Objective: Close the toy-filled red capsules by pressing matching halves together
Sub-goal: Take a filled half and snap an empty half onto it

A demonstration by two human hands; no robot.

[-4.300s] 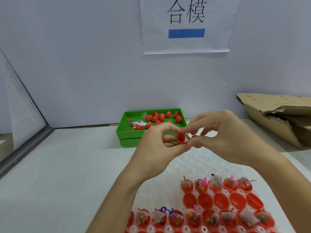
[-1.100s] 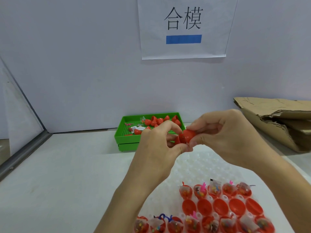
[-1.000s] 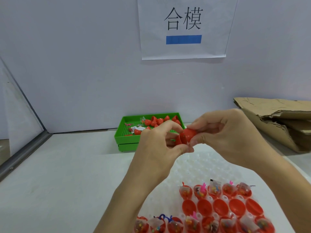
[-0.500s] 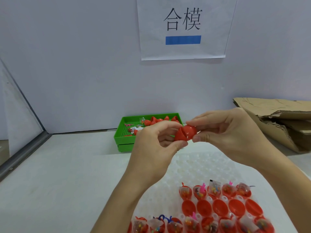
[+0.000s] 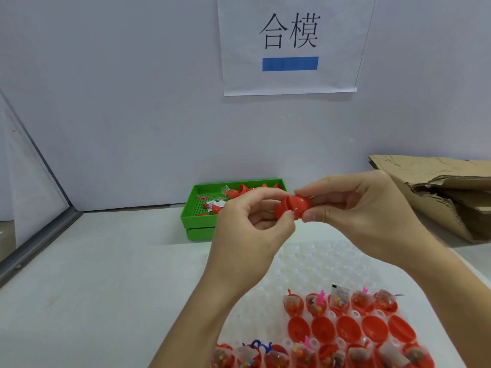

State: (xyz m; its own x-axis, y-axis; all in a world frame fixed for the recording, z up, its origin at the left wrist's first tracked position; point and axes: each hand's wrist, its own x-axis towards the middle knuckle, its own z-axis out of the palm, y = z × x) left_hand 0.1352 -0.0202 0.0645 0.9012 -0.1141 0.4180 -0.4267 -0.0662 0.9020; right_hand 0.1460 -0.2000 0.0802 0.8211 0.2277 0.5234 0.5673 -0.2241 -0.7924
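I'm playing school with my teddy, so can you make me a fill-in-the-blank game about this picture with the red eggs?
1. Both hands, the left hand and the right hand, hold one ____ capsule.
2. The tray by the wall is coloured ____.
3. The flattened ____ lies at the right on the table.
4. Between the two rows of toy-filled halves sits a row of ____ halves.

Missing words: red; green; cardboard; empty

Bare white tabletop (image 5: pixel 93 274) lies open to the left. Green tray (image 5: pixel 198 221) blocks the far centre against the wall. Crumpled cardboard (image 5: pixel 438 192) crowds the right side. White blister tray (image 5: pixel 313 264), loaded with red capsule halves (image 5: pixel 348 329), fills the near right.
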